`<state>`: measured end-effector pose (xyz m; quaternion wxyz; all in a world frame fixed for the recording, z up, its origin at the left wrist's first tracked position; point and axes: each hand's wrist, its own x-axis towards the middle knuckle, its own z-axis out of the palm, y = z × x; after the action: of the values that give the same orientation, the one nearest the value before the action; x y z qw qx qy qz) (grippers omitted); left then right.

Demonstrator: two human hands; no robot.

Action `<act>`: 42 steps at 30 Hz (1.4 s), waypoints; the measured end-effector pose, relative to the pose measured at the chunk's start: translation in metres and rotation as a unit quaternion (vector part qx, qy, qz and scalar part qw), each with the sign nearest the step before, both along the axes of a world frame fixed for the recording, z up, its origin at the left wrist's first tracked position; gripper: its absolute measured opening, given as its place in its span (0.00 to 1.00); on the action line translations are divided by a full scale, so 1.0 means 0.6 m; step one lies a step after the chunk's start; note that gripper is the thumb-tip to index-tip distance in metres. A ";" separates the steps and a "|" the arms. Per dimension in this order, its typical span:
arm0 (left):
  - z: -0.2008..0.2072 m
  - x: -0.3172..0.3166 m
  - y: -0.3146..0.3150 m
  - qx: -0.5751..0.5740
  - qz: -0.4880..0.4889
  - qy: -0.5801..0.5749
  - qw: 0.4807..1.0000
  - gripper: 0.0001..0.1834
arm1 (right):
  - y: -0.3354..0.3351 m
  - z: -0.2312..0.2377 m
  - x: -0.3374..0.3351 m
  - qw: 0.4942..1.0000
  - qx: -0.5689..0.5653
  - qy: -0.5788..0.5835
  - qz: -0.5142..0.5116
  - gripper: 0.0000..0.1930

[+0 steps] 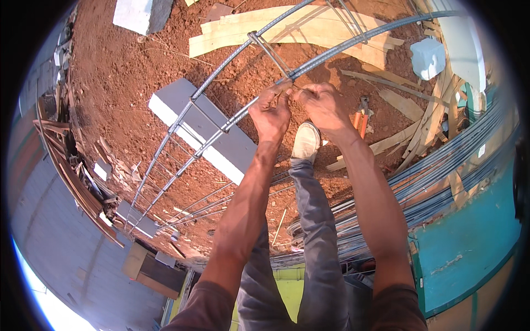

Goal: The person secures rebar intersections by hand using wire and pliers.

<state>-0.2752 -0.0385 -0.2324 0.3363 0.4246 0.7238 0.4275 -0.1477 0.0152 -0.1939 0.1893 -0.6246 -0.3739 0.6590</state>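
The rebar cage (240,115) curves across the frame, its long axis slanting from lower left to upper right. Beside it, upper centre, my left hand (273,112) and right hand (324,110) bend their fingers together; what they grip, I can't tell.

1. Along the rebar cage (225,130), cross ties (209,115) interrupt any slide of your fingers (312,92).
2. Between the cage's long bars (327,55), you have open gaps to reach through.
3. Below the cage, a grey-and-white block (237,147) limits how deep you can reach.
4. Left of the cage, red soil (127,83) leaves you room.
5. Right of the cage, orange-handled pliers (360,123) and planks (400,105) obstruct you.
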 end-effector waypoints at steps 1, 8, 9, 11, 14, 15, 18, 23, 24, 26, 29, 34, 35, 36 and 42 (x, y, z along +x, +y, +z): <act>-0.001 -0.007 -0.004 -0.001 -0.005 0.009 1.000 0.13 | 0.022 0.018 0.004 0.991 0.055 -0.062 0.104 0.12; 0.001 0.006 0.014 0.028 -0.010 0.088 0.996 0.08 | 0.176 -0.002 -0.007 0.859 0.210 -0.140 0.445 0.05; 0.002 0.010 0.017 0.030 -0.008 0.085 0.996 0.08 | 0.193 -0.009 -0.014 0.821 0.233 -0.165 0.494 0.04; 0.005 0.015 0.018 0.002 0.013 0.092 0.996 0.07 | 0.220 -0.019 -0.041 0.790 0.257 -0.182 0.526 0.05; 0.009 0.013 0.029 0.013 0.049 0.049 0.998 0.13 | 0.240 -0.022 -0.066 0.746 0.225 -0.241 0.579 0.08; 0.008 0.014 0.033 0.019 0.049 0.046 0.998 0.13 | 0.248 -0.037 -0.065 0.743 0.185 -0.263 0.587 0.06; 0.009 0.018 0.039 -0.068 0.064 0.013 0.996 0.21 | 0.263 -0.066 -0.082 0.730 0.101 -0.308 0.601 0.11; 0.010 0.025 0.042 -0.095 -0.002 0.073 0.993 0.19 | 0.269 -0.047 -0.087 0.691 0.025 -0.384 0.612 0.15; 0.008 0.022 0.041 -0.095 -0.002 0.071 0.993 0.19 | 0.266 -0.037 -0.079 0.702 0.050 -0.379 0.601 0.16; 0.004 0.018 0.037 -0.064 -0.025 0.127 0.990 0.17 | 0.263 -0.012 -0.059 0.740 0.045 -0.356 0.568 0.18; -0.002 0.016 0.035 -0.052 -0.017 0.108 0.993 0.16 | 0.248 0.000 0.015 0.829 0.117 -0.262 0.481 0.19; 0.017 0.030 0.047 -0.090 -0.025 0.104 0.990 0.16 | 0.148 0.061 0.101 0.903 0.176 -0.181 0.349 0.14; 0.016 0.029 0.050 -0.101 -0.021 0.073 0.992 0.16 | 0.133 0.068 0.108 0.891 0.204 -0.232 0.332 0.14; 0.016 0.031 0.051 -0.099 -0.022 0.069 0.992 0.16 | 0.130 0.077 0.118 0.890 0.205 -0.237 0.331 0.14; 0.016 0.021 0.046 -0.112 -0.018 0.061 0.992 0.19 | 0.113 0.171 0.165 0.878 0.115 -0.233 0.401 0.15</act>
<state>-0.2627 -0.0111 -0.2229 0.3443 0.4226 0.7785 0.3112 -0.0485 0.0828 -0.0912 -0.1136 -0.5307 -0.6986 0.4663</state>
